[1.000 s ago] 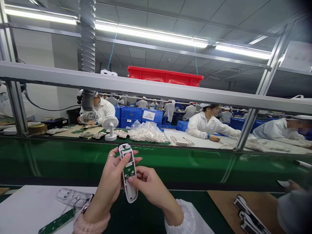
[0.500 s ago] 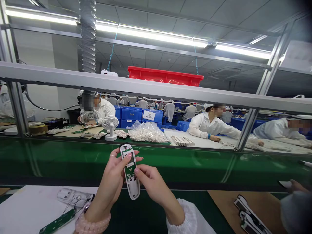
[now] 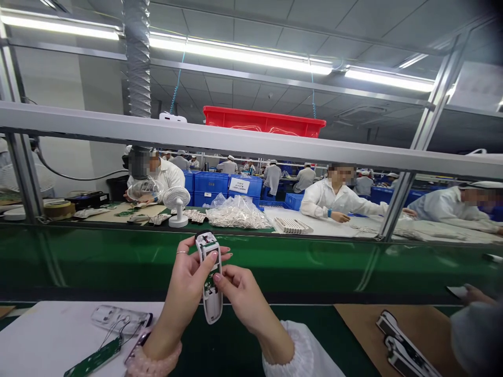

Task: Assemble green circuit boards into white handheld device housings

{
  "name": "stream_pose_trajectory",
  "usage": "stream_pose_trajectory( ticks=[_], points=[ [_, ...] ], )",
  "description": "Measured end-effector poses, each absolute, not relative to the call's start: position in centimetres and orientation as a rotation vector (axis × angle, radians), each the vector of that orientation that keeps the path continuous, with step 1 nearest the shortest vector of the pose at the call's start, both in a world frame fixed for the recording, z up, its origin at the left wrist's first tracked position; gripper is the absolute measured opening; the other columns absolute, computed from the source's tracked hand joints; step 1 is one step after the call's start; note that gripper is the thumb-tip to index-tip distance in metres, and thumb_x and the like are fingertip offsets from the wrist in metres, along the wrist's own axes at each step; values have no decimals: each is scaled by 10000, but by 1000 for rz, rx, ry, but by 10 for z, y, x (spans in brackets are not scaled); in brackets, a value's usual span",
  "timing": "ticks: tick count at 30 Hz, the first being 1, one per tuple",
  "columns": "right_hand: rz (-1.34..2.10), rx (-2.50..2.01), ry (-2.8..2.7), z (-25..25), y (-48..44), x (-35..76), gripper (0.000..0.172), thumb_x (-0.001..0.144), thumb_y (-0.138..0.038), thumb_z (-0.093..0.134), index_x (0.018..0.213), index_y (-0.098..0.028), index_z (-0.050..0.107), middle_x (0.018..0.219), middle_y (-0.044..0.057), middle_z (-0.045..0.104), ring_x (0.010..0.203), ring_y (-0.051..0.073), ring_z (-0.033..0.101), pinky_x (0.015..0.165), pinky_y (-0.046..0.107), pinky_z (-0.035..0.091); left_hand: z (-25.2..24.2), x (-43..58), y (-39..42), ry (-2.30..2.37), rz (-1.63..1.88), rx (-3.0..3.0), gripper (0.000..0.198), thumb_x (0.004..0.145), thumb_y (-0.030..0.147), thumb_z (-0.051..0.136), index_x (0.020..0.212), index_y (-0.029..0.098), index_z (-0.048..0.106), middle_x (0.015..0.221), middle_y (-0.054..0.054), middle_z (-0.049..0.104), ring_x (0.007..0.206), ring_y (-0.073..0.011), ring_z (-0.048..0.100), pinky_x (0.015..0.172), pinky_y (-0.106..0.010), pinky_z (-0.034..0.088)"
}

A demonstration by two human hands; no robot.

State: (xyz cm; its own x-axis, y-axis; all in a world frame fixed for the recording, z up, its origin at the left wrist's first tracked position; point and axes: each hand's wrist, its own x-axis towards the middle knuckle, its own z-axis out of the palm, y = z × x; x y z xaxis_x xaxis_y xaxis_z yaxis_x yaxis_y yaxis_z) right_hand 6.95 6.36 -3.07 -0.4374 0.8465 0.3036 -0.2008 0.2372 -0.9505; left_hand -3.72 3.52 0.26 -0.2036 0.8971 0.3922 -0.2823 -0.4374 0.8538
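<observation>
Above the near edge of the green belt I hold a long white plastic housing (image 3: 213, 309), upright, with a green circuit board (image 3: 209, 283) inside it. My left hand (image 3: 189, 277) wraps around its upper part, thumb pressed on the board side and fingertips showing past the right edge. At the right edge, lower down, my right hand (image 3: 242, 293) is closed with its thumb against the board; whether it pinches a small part cannot be seen. To the left, a loose green board (image 3: 94, 358) with thin wires lies near a clear-and-white housing (image 3: 118, 317).
A green conveyor belt (image 3: 298, 267) runs across in front. Black-and-white housings (image 3: 404, 340) lie on brown board at right, near another person's sleeve (image 3: 473, 335). Beyond the belt are a small white fan (image 3: 177, 204), a bag of parts (image 3: 238, 212) and co-workers.
The housing has turned slightly and stands more upright in my hands. My right thumb has shifted a little left over the board. A co-worker across the belt has changed pose.
</observation>
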Motion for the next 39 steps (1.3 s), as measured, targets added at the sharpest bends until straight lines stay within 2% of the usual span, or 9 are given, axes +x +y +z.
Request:
stream_pose_trajectory(
  ticks=[6,12,15,18,21,23,27,31,39],
  points=[
    [1325,-698,-1576,-34,68,67,439,771,-574,617,730,-137,600,589,-29,470,537,85,373,508,220,278,2,-42,46,848,1706,949,403,786,332,669,1086,218,424,974,-93,715,948,-274,674,789,-412,519],
    [1408,-687,-1612,-32,69,71,512,805,-632,527,814,-133,643,675,12,556,595,118,507,593,251,442,1,-47,45,859,1689,866,232,790,279,601,999,205,531,959,-51,692,844,-207,666,691,-330,545],
    [1346,-739,-1612,-34,71,67,556,809,-656,497,956,-138,636,753,41,615,663,158,586,625,282,486,-5,-42,47,874,1664,866,215,777,276,588,975,197,559,939,-56,692,900,-224,653,732,-338,534],
    [1173,-853,-1657,-40,84,67,511,815,-602,540,1022,-144,629,868,65,664,799,187,623,696,277,484,-10,-37,55,934,1631,870,347,762,312,611,1083,202,540,1054,-100,678,1038,-277,617,874,-405,480],
    [957,-1097,-1721,-50,113,86,424,851,-538,531,992,-151,629,937,67,676,871,193,628,756,290,482,-9,-43,62,1058,1652,835,575,745,378,659,1246,234,417,1349,-162,502,1282,-337,424,1035,-519,314],
    [779,-1329,-1758,-60,138,112,362,872,-485,539,1013,-160,614,975,63,659,893,193,620,794,336,484,-4,-55,63,1087,1673,848,570,754,418,657,1242,239,424,1411,-168,431,1334,-341,345,1059,-544,265],
    [411,-1776,-1819,-82,178,172,258,892,-363,571,1026,-145,596,1051,57,613,973,196,590,875,422,474,6,-79,61,1042,1732,914,406,788,435,605,1135,243,521,1311,-134,535,1243,-302,467,1004,-489,376],
    [122,-2045,-1855,-104,196,208,260,900,-348,565,1059,-144,588,1101,64,600,1018,208,580,896,439,472,8,-82,60,1042,1774,945,383,726,418,666,1052,240,574,1230,-118,589,1183,-309,520,944,-457,434],
    [-138,-2186,-1884,-133,211,225,284,900,-377,555,1064,-146,583,1097,63,596,1005,206,578,890,434,467,7,-75,50,1020,1727,1069,343,777,408,640,1082,261,582,1243,-85,569,1217,-288,485,969,-421,425]
  ],
)
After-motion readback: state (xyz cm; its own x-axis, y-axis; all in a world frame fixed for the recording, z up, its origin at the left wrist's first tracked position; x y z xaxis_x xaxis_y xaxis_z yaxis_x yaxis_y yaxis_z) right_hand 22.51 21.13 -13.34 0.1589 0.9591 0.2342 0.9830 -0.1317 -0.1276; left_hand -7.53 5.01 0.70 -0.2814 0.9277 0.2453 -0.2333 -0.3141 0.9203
